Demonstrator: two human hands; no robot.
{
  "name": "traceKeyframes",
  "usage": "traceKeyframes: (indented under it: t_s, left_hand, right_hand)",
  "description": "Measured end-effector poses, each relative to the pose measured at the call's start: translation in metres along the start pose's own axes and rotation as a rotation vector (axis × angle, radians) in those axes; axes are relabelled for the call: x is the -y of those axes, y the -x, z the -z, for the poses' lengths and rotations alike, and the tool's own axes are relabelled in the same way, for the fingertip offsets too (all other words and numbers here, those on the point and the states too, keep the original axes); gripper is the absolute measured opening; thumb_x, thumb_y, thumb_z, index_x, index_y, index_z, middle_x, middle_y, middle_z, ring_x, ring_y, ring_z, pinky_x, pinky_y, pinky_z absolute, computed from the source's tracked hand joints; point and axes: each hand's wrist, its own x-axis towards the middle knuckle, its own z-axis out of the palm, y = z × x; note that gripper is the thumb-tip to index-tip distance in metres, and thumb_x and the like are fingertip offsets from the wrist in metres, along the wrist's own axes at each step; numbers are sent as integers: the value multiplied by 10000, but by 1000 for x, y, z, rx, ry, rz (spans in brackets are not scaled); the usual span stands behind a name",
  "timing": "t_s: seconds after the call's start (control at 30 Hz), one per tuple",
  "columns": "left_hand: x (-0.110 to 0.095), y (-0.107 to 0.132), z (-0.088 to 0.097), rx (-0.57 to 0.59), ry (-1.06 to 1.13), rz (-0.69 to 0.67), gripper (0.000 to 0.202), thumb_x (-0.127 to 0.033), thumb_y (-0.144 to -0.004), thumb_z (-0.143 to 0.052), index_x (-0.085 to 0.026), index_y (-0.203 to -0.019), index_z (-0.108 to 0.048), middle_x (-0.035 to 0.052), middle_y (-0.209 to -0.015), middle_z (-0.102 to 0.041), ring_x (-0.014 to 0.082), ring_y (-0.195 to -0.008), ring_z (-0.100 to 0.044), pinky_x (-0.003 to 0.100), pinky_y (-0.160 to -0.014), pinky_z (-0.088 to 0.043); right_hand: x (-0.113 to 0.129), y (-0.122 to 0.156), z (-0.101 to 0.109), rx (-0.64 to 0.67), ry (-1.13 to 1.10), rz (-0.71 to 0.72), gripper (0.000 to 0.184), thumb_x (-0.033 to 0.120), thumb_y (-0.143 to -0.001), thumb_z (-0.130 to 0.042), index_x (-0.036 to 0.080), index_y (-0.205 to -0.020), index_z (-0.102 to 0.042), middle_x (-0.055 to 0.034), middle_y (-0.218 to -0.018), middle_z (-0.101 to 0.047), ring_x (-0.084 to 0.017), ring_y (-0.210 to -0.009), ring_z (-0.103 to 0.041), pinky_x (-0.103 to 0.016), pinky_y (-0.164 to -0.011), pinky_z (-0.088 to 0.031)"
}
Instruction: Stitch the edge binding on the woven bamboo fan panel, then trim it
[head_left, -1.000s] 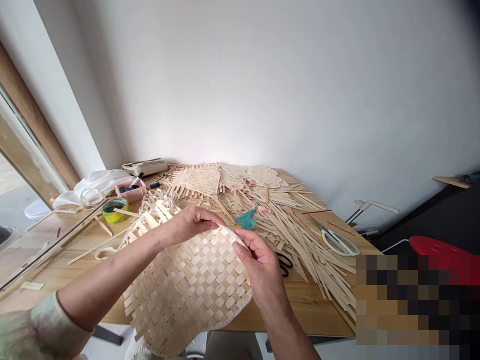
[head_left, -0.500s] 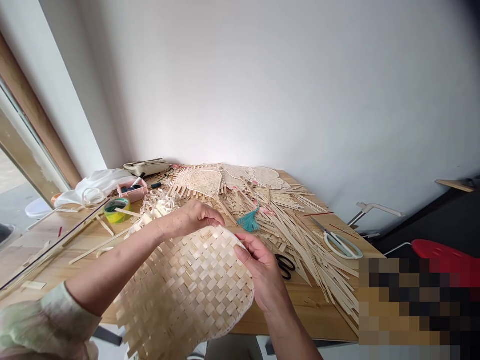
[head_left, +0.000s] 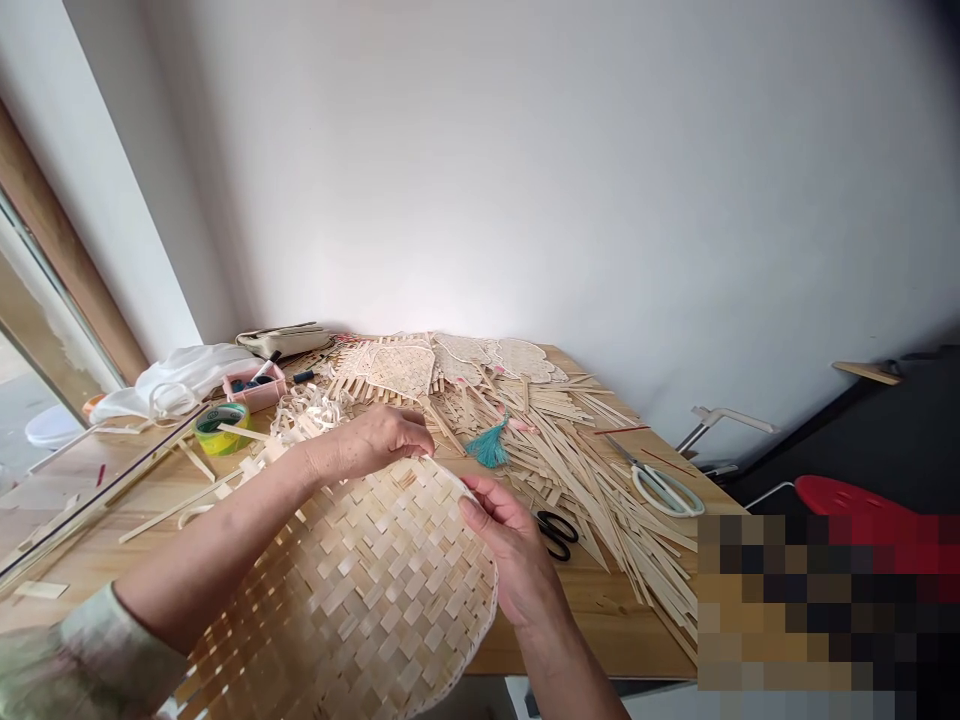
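Note:
A woven bamboo fan (head_left: 390, 580) of pale interlaced strips is held tilted in front of me. A pale binding runs along its rounded right edge, while loose strip ends show at its lower left. My left hand (head_left: 386, 435) reaches across the top, closed in a pinch at the upper edge; its fingertips are partly hidden. Gripping the bound edge to the right is my right hand (head_left: 506, 530), thumb on the near face and fingers behind. Just past the right hand lie black-handled scissors (head_left: 556, 533), and a teal tassel (head_left: 489, 443) rests beyond the fan.
Loose bamboo strips (head_left: 600, 490) spread over the right of the wooden table (head_left: 525, 640). White-handled scissors (head_left: 667, 490) lie near its right edge. Finished fans (head_left: 401, 370) sit at the back by the wall. Yellow-green tape (head_left: 223, 430) and a pink box (head_left: 259, 388) stand at left.
The view has shifted slightly, so the table contents appear a little further left. The fan has tilted, showing more of its lower left. Both hands keep their places on its edge.

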Motion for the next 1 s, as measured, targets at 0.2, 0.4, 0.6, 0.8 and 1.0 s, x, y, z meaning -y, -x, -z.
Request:
traceKeyframes:
  t_s: [0.2, 0.4, 0.6, 0.8, 1.0]
  left_hand:
    - [1, -1, 0, 13, 26, 4, 203, -166, -855, -444, -136, -806, -638, 45, -768, -582, 93, -688, -533, 177, -629, -381]
    - [-2, 2, 1, 9, 53, 42, 173, -135, -836, -471, -138, -783, -636, 36, -751, -590, 91, -678, -541, 176, -628, -379]
    - [-4, 1, 2, -1, 56, 31, 163, -108, -822, -481, -131, -751, -625, 35, -732, -603, 91, -678, -543, 174, -628, -380]
    - [-3, 2, 4, 35, 82, 54, 170, -97, -812, -481, -132, -719, -619, 24, -720, -602, 86, -680, -538, 173, -629, -376]
    - [-10, 12, 3, 42, 252, 223, 135, -157, -807, -487, -130, -724, -591, -7, -681, -581, 77, -622, -507, 177, -590, -373]
  right_hand:
    - [-3, -1, 1, -9, -20, -11, 329, 316, -580, -746, 176, -861, -648, -10, -778, -650, -126, -713, -541, -243, -686, -414]
    - [-3, 0, -1, -27, -29, -18, 316, 310, -578, -742, 172, -849, -654, -15, -775, -652, -139, -708, -550, -262, -687, -424]
    - [-5, 0, 0, -28, -17, 5, 303, 315, -598, -728, 177, -857, -652, -16, -780, -650, -140, -717, -552, -266, -695, -423]
    - [-5, 3, -3, -63, 6, 51, 287, 325, -593, -727, 172, -822, -647, -7, -739, -641, -137, -682, -548, -259, -656, -431]
    - [-3, 6, -8, -63, 80, 76, 279, 334, -621, -712, 179, -842, -644, -13, -764, -647, -147, -696, -545, -266, -667, -424]
